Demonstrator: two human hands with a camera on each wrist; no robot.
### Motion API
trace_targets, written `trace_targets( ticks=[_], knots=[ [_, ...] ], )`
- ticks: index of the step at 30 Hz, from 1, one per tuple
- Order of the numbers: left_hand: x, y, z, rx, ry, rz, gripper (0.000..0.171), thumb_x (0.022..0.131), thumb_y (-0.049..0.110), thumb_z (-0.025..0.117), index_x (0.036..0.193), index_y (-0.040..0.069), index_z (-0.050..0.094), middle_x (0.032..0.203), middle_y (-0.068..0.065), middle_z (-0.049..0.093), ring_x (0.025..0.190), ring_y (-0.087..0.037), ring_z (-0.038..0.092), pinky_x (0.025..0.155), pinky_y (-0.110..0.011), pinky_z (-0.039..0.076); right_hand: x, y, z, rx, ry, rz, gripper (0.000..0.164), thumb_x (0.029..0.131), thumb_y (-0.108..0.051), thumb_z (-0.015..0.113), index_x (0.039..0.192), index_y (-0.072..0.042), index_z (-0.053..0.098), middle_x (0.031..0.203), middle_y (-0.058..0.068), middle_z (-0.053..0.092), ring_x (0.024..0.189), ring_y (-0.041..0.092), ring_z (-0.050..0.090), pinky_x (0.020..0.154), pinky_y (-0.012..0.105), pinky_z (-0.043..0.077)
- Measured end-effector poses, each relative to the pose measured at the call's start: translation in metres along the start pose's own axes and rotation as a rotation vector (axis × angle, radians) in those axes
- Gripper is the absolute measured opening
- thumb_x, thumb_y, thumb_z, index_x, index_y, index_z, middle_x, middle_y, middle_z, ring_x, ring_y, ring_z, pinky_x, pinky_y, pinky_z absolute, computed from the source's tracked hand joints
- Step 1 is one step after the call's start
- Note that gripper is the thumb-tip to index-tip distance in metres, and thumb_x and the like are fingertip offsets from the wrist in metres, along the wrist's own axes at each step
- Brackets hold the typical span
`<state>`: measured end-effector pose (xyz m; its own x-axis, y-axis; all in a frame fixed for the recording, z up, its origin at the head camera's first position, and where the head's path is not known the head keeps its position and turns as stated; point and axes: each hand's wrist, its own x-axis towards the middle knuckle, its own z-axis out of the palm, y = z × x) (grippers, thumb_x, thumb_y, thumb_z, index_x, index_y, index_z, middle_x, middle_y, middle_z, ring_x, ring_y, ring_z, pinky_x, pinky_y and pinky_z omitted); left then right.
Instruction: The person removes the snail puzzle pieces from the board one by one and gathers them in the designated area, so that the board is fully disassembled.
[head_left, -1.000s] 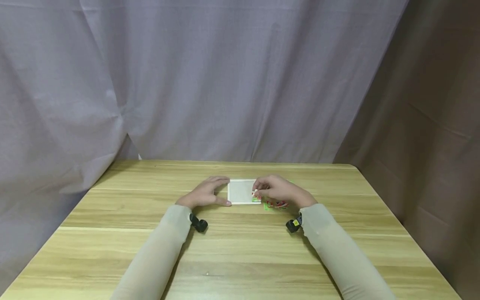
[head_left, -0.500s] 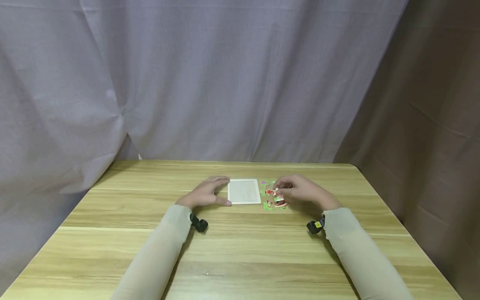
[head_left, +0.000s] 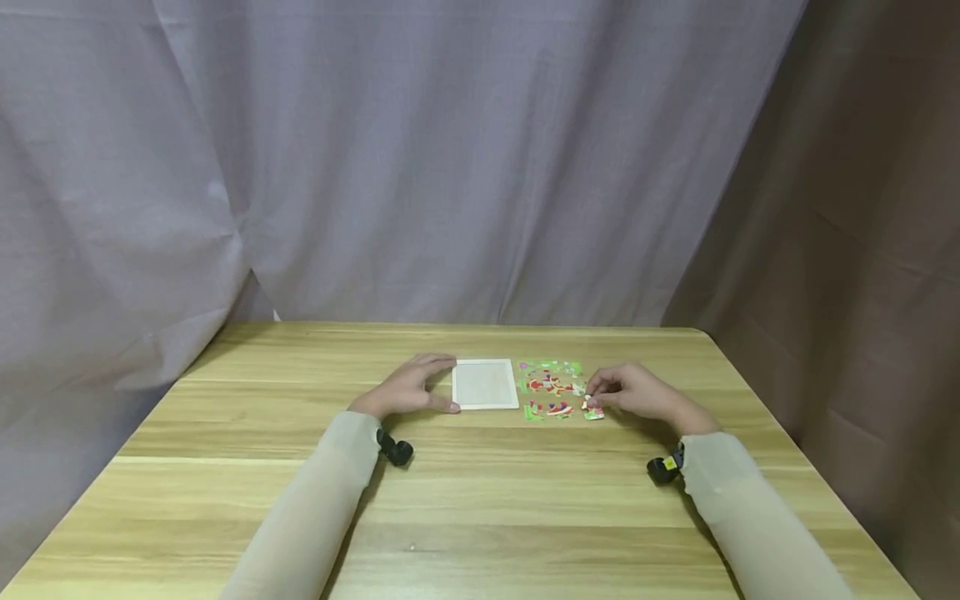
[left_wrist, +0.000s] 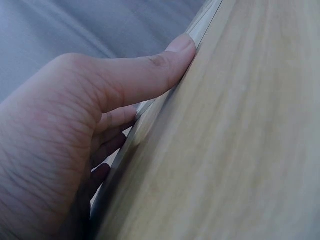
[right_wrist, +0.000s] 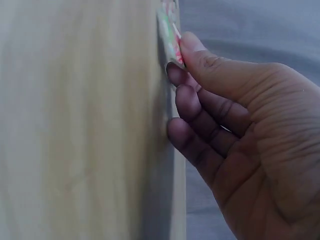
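In the head view, a white-rimmed puzzle tray [head_left: 485, 385] lies on the table with its pale inside showing. My left hand [head_left: 405, 389] holds its left side, thumb at the near corner and fingers at the far corner. The left wrist view shows the left thumb [left_wrist: 172, 60] along the tray's edge. To the right of the tray, my right hand [head_left: 637, 392] pinches a puzzle piece [head_left: 594, 412] in red, green and white, low over the table. That puzzle piece [right_wrist: 171, 37] is between thumb and fingertips in the right wrist view.
Several colourful puzzle pieces [head_left: 551, 384] lie in rows between the tray and my right hand. They rest on the wood-grain table [head_left: 480, 500]. A grey curtain [head_left: 390, 167] hangs behind the table, and a darker one [head_left: 840, 250] on the right.
My right hand has moved right, from over the tray's right side past the loose pieces, carrying the pinched puzzle piece. My left hand has stayed at the tray.
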<state>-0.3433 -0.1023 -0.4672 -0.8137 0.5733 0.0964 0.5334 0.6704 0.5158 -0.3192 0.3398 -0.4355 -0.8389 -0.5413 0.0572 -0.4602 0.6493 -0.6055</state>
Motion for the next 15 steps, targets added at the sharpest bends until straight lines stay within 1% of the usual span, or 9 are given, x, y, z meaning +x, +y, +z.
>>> trace_targets(
  ticks=[4,7,12,15],
  knots=[
    [-0.0005,0.0008,-0.0016,-0.011,0.002,-0.003,0.099,0.085,0.060,0.079,0.163,0.012,0.041,0.171,-0.011,0.036,0.159,-0.036,0.031,0.131,-0.064,0.022,0.0028,-0.0011,0.0043,-0.027,0.010,0.001,0.005,0.098,-0.016,0.077,0.102,-0.013,0.077,0.091,-0.005,0.079,0.080,0.007,0.066,0.069,0.022,0.054],
    [-0.0019,0.0009,-0.0030,-0.020,0.012,-0.005,0.099,0.085,0.060,0.079,0.162,0.011,0.042,0.171,-0.011,0.037,0.159,-0.036,0.031,0.130,-0.064,0.022,0.0051,-0.0025,0.0070,-0.055,0.031,-0.015,0.004,0.096,-0.017,0.079,0.098,-0.014,0.076,0.088,-0.006,0.077,0.078,0.005,0.066,0.069,0.023,0.054],
    [-0.0037,-0.0009,-0.0024,-0.013,0.001,-0.009,0.098,0.086,0.059,0.079,0.162,0.011,0.041,0.171,-0.012,0.037,0.159,-0.037,0.031,0.130,-0.065,0.022,0.0046,-0.0011,0.0106,-0.118,0.038,-0.019,0.010,0.094,-0.021,0.082,0.090,-0.016,0.074,0.080,-0.009,0.072,0.072,0.004,0.060,0.064,0.022,0.052],
    [-0.0039,0.0002,-0.0030,-0.011,0.002,-0.017,0.097,0.086,0.058,0.079,0.163,0.012,0.041,0.171,-0.012,0.037,0.159,-0.037,0.031,0.130,-0.065,0.021,0.0048,0.0000,0.0102,-0.129,0.048,-0.017,0.011,0.094,-0.022,0.082,0.089,-0.017,0.073,0.079,-0.009,0.070,0.070,0.004,0.058,0.062,0.022,0.051]
  ],
)
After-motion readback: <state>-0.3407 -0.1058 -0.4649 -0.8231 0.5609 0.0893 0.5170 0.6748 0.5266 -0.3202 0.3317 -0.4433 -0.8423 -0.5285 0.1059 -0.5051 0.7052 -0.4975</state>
